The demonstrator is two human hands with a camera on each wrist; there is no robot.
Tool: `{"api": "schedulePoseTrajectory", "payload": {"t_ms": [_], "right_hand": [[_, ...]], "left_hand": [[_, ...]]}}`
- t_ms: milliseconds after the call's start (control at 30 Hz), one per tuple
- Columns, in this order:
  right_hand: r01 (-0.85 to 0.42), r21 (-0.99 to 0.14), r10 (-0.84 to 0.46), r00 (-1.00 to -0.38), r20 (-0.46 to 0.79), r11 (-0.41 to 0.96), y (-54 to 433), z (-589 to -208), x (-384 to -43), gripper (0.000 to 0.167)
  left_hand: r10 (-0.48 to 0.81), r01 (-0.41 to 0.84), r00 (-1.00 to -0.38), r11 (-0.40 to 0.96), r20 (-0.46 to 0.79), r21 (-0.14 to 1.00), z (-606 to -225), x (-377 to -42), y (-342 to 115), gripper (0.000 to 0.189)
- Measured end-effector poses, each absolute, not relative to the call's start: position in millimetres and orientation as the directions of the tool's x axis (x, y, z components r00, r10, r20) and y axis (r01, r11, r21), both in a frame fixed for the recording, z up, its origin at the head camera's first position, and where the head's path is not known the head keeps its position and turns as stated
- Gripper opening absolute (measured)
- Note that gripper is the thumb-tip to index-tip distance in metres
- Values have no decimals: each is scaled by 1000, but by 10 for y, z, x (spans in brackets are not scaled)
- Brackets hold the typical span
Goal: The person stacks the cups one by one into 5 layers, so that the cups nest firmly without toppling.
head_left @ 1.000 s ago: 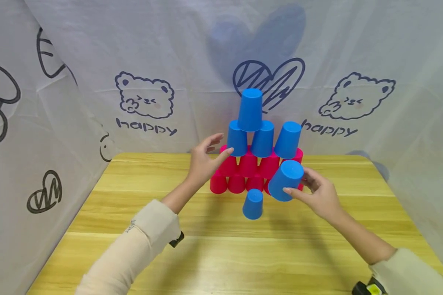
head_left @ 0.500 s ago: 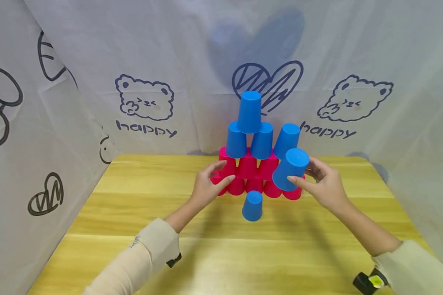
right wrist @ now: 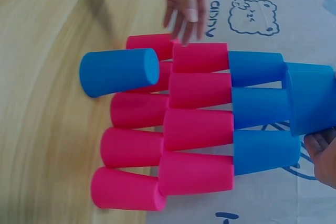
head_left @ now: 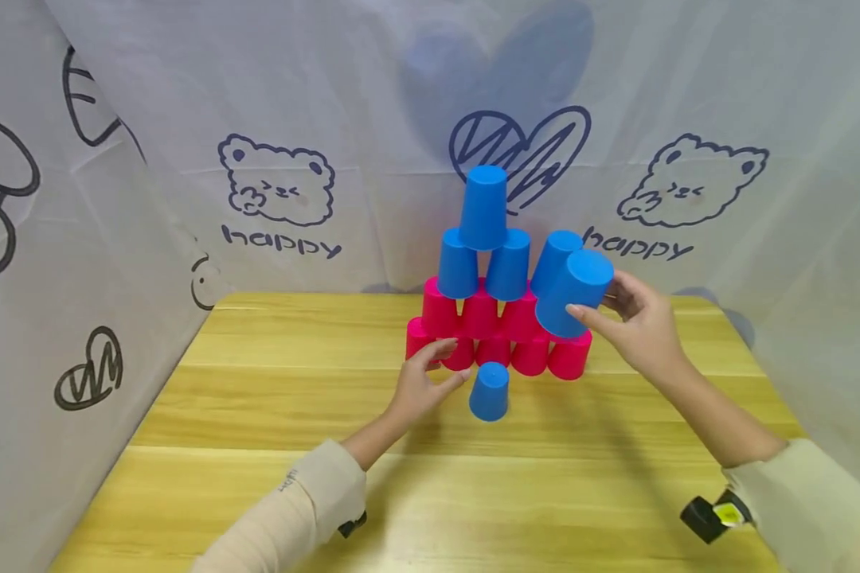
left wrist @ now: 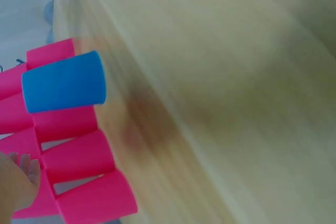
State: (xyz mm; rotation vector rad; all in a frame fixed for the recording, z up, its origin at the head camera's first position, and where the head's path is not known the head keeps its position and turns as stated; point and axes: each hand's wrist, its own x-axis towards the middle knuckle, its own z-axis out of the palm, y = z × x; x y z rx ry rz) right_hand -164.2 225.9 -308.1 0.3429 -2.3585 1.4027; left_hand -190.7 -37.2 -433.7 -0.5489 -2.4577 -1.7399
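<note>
Upside-down plastic cups form a stacked pyramid. Its two lower rows are pink cups (head_left: 530, 357); above them is a row of blue cups (head_left: 457, 267), and a single blue cup (head_left: 484, 208) crowns the left pair. My right hand (head_left: 648, 330) grips another blue cup (head_left: 572, 298) by its side, in front of the rightmost cup of the blue row, hiding part of it. Beside a lone blue cup (head_left: 489, 394) on the table, my left hand (head_left: 417, 391) is held with fingers spread and nothing in them. In the left wrist view only part of the left hand (left wrist: 18, 184) shows.
The wooden table (head_left: 258, 477) carries the pyramid near its back edge. Behind it hangs a white cloth (head_left: 373, 95) printed with bears and hearts. The lone blue cup stands just in front of the pink bottom row.
My right hand has raised its blue cup up and slightly right, toward the blue row. From beside the blue row, my left hand has come down to near the lone blue cup.
</note>
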Motion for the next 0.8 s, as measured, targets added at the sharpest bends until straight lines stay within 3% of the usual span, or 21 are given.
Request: {"api": "schedulePoseTrajectory", "payload": {"t_ms": [300, 800], "right_hand": [[-342, -792, 15, -915, 404, 506, 2258, -2908, -1717, 55], [-294, -803, 128, -902, 412, 518, 2212, -2695, -1922, 53]], "left_hand": [[274, 292, -934, 225, 228, 930, -4614, -1856, -217, 52], [288, 278, -937, 264, 199, 924, -4843, -1798, -65, 60]]}}
